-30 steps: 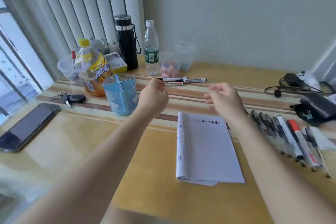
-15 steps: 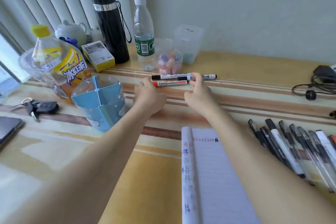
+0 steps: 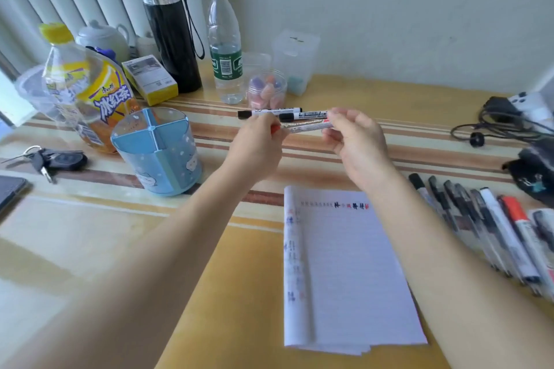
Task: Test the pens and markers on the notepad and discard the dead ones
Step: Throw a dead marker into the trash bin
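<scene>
Gripping a red marker [image 3: 305, 126] by its two ends, the person holds it level above the striped far part of the table [image 3: 90, 234]. The left hand [image 3: 257, 147] has its fingers curled round the red cap end, and the right hand [image 3: 356, 144] pinches the other end between thumb and fingertips. Just behind it are two black-capped markers [image 3: 269, 112], partly overlapping end to end (whether the right fingers also touch the nearer one cannot be told). The notepad [image 3: 344, 263] lies open on the table nearer the person, beside the right forearm, with small ink marks along its top line and left margin. A row of pens and markers [image 3: 494, 234] lies side by side to the right of the notepad. A blue divided pen holder [image 3: 156, 150] stands to the left of the left hand.
</scene>
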